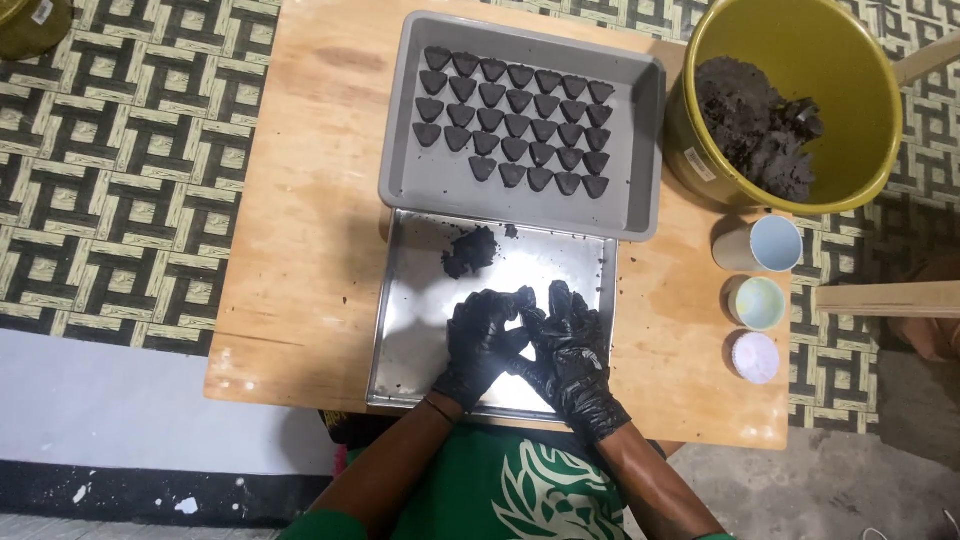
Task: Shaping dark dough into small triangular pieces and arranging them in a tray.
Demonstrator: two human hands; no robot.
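left hand: black glove, fingers curled inward, pressed against the right hand over the steel tray.
right hand: black glove, fingers closed toward the left; both seem to pinch a small dark piece at the fingertips, mostly hidden.
dark lump: loose on the steel tray, apart from the hands, near its far edge.
grey tray: just beyond the steel tray, rows of shaped dark pieces, front row incomplete.
yellow bucket: right of the grey tray, dark mass inside.
cups: three, at the right table edge.
risk: soft piece may deform or stick to the gloves if squeezed hard; crumbs may scatter.
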